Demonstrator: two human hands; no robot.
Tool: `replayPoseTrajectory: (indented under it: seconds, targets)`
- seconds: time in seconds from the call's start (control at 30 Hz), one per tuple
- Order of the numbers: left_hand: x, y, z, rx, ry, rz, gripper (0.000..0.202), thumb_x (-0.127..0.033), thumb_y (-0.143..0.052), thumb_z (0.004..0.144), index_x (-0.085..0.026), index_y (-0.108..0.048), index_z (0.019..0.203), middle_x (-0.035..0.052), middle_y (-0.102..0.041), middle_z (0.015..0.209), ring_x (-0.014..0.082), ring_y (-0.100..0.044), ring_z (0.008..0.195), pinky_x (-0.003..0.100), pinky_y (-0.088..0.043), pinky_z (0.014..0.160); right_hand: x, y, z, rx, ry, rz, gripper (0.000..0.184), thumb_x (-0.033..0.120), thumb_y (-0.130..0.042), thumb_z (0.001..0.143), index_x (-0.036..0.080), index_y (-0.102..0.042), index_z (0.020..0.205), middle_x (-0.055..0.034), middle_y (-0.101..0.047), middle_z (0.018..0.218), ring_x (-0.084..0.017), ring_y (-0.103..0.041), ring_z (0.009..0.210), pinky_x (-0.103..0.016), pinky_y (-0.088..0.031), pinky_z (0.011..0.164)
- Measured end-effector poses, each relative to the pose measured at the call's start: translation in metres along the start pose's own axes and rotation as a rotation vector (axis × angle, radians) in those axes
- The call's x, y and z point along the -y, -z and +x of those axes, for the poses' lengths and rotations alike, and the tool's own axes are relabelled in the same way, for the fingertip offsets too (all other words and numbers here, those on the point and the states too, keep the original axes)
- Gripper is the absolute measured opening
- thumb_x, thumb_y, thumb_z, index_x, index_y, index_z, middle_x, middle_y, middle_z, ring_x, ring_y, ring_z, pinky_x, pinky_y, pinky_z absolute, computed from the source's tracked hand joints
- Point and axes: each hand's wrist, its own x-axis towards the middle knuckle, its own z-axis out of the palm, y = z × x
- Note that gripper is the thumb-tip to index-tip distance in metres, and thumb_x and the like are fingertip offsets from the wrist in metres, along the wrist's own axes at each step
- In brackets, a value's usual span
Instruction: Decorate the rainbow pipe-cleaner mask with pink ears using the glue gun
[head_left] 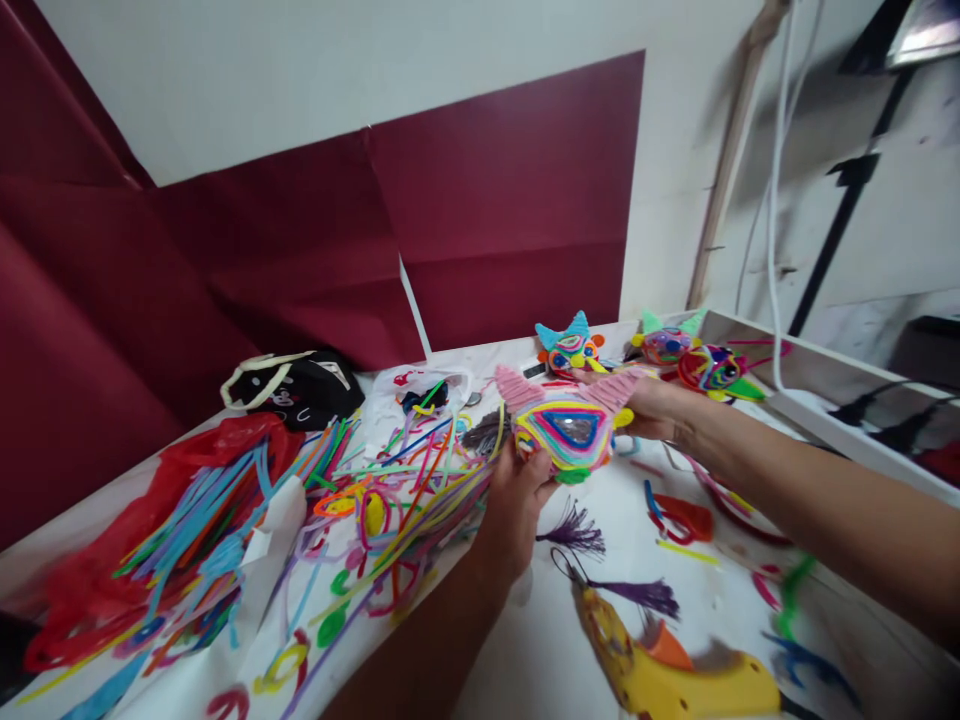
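A pipe-cleaner animal figure [570, 430] with pink ears, coloured rings and a dark grey centre is held up over the table. My left hand [517, 500] grips its lower left side, thumb in front. On the opposite side is my right hand [646, 405], its fingers reaching behind the pink ear and partly hidden; it appears to hold the figure too. Below lie a purple tassel [574, 530] and another purple tassel [645, 597]. A yellow hot glue gun [690, 685] rests at the front.
Loose pipe cleaners [217, 510] and a red plastic bag [82, 570] cover the left side. At the back are a black pouch [315, 390], a blue-eared figure [571, 345] and a green-eared figure [670, 342]. A white tray [847, 430] with cables stands right.
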Motion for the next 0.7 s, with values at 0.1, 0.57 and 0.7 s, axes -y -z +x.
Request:
replayPoseTrajectory:
  seconds: [0.1,0.57,0.7]
  targets:
    - [-0.002,0.000,0.001,-0.011,-0.014,-0.032,0.061,-0.030,-0.073,0.081,-0.029,-0.047,0.136,0.0076,-0.060,0.134,0.0258,-0.060,0.119,0.045,-0.046,0.103,0.001,0.001,-0.004,0.006,0.040,-0.006,0.025,0.037,-0.057,0.085,0.020,-0.065,0.102,-0.0087,-0.076,0.085,-0.023,-0.071,0.071,-0.036,-0.060,0.059]
    - [-0.011,-0.022,-0.007,-0.049,-0.032,-0.066,0.059,-0.031,-0.074,0.080,-0.026,-0.052,0.134,0.0097,-0.063,0.128,0.0257,-0.066,0.111,0.045,-0.049,0.100,-0.017,-0.031,-0.062,0.141,0.357,0.025,0.056,0.017,-0.074,0.063,0.022,-0.061,0.117,-0.0066,-0.071,0.117,-0.027,-0.061,0.118,-0.046,-0.044,0.104]
    - [-0.006,-0.032,-0.011,-0.064,-0.050,0.023,0.056,-0.034,-0.073,0.080,-0.029,-0.050,0.131,0.0069,-0.066,0.122,0.0247,-0.066,0.110,0.045,-0.048,0.100,-0.025,-0.044,-0.065,0.077,0.430,0.098,0.060,0.025,-0.085,0.063,0.019,-0.062,0.118,-0.0083,-0.073,0.113,-0.027,-0.063,0.115,-0.045,-0.046,0.103]
